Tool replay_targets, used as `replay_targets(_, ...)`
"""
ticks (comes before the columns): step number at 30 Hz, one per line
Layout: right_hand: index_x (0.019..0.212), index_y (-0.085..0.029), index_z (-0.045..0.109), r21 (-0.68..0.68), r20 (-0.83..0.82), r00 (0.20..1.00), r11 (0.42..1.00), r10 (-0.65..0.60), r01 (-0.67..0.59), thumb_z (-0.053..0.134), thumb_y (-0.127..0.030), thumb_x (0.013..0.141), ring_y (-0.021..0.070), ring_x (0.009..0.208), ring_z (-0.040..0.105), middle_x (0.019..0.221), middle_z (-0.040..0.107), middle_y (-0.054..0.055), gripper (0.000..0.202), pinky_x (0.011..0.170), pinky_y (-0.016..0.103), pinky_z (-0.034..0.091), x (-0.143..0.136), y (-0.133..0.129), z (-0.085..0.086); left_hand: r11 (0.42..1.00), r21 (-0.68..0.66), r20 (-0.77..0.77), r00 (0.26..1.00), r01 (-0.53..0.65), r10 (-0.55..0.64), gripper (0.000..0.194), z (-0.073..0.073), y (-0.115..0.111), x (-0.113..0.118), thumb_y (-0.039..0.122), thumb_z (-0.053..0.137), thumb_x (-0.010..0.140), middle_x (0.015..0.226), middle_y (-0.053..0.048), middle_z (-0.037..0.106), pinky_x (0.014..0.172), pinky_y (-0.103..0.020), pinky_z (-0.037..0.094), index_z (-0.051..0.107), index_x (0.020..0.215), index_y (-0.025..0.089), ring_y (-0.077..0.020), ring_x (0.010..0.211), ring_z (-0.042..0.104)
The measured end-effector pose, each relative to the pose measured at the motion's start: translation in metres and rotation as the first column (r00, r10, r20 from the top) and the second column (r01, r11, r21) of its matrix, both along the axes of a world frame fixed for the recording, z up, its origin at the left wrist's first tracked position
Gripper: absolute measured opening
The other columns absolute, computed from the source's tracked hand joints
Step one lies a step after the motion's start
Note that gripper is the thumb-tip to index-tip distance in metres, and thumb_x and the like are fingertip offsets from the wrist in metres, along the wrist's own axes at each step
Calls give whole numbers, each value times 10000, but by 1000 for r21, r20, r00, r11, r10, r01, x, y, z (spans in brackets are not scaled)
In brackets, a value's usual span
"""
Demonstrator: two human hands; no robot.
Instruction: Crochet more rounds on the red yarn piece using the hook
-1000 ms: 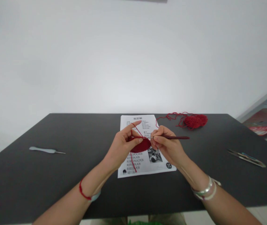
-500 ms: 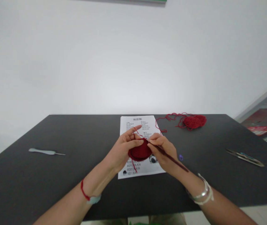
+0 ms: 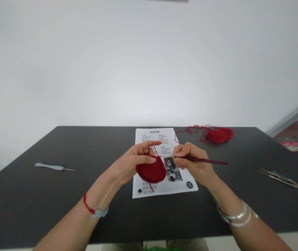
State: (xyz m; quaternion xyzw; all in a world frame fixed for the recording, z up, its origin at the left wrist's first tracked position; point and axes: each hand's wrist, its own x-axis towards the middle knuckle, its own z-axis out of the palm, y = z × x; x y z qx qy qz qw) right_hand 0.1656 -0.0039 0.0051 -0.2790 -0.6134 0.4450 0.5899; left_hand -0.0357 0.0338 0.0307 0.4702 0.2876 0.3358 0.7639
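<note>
A round dark red crocheted piece point(image 3: 152, 170) hangs over the printed sheet, pinched at its top edge by my left hand point(image 3: 134, 160). Red yarn loops over the raised index finger of that hand. My right hand point(image 3: 194, 162) grips a crochet hook point(image 3: 208, 160) with a dark red handle, which points out to the right. The hook's thin metal end reaches left toward the piece, with a strand of red yarn near it. Whether the tip sits in a loop is too small to tell.
The printed sheet point(image 3: 169, 190) lies on the dark table point(image 3: 60, 202). Behind my right hand is a red yarn ball point(image 3: 220, 135). A grey-handled hook point(image 3: 50, 166) lies at left, small scissors point(image 3: 278, 177) at right.
My right hand has moved right, away from the crocheted piece, and the hook has swung from slanting down to nearly level. My left hand and the piece have shifted slightly left.
</note>
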Motion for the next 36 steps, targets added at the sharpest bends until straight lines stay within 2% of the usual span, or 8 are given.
replay_targets(9, 680, -191, 584, -151, -84, 973, 963, 214, -225, 760, -197, 703, 83, 505, 440, 667, 584, -17, 178, 438, 219, 316, 5, 2, 2, 976, -1, -28, 976, 218, -218, 417, 3, 4, -9, 69, 717, 626, 653, 19, 590, 516, -187, 368, 696, 1035, 144, -70, 548, 521)
replay_targets(14, 633, -178, 554, -238, -249, 934, 919, 257, -316, 770, -208, 672, 65, 428, 429, 588, 579, -30, 222, 377, 189, 287, 0, 1, 8, 975, -50, -17, 976, 217, -218, 382, 3, 2, -6, 79, 719, 608, 630, 15, 593, 512, -192, 367, 711, 986, 137, -75, 534, 523)
replay_targets(17, 643, -182, 534, -289, -347, 899, 882, 267, -373, 744, -200, 697, 61, 410, 417, 556, 568, -42, 218, 341, 160, 288, -6, 2, 8, 994, 1, -10, 994, 111, -111, 368, 0, -1, 1, 86, 725, 610, 655, 13, 601, 500, -188, 345, 706, 974, 134, -67, 537, 515)
replay_targets(19, 662, -190, 526, -309, -378, 898, 883, 225, -352, 731, -213, 714, 69, 412, 427, 552, 569, -47, 213, 332, 163, 334, -10, 3, 5, 994, 102, -13, 999, -35, 36, 388, -3, -4, 7, 93, 726, 629, 659, 25, 598, 522, -188, 352, 686, 1011, 148, -69, 559, 518)
replay_targets(22, 687, -194, 534, -287, -326, 942, 940, 84, -183, 717, -226, 736, 92, 461, 502, 585, 581, -42, 193, 393, 210, 450, -17, 3, -3, 955, 229, -22, 979, -191, 201, 432, -5, -8, 14, 118, 723, 655, 638, 50, 585, 556, -196, 368, 642, 1077, 160, -72, 571, 511)
replay_targets(25, 707, -194, 544, -181, -240, 971, 983, -11, -34, 701, -217, 763, 99, 518, 556, 634, 588, -38, 168, 478, 236, 488, -19, 3, -9, 947, 257, -60, 975, -192, 214, 441, -5, -11, 16, 144, 727, 660, 621, 56, 582, 543, -200, 357, 627, 1090, 151, -70, 553, 497)
replay_targets(31, 687, -197, 529, -107, -183, 981, 991, 60, -80, 697, -223, 767, 121, 509, 588, 583, 548, -55, 188, 508, 266, 448, -10, 3, -5, 959, 229, -50, 982, -166, 182, 425, -4, -12, 16, 160, 717, 673, 664, 36, 627, 536, -208, 360, 612, 1084, 150, -73, 550, 520)
replay_targets(36, 690, -203, 532, -49, -57, 997, 998, -52, 49, 692, -214, 768, 145, 544, 622, 611, 576, -42, 178, 528, 285, 445, -8, 1, -7, 942, 267, -48, 973, -204, 225, 390, -5, -12, 18, 153, 713, 667, 658, 45, 604, 542, -207, 363, 620, 1046, 156, -78, 567, 518)
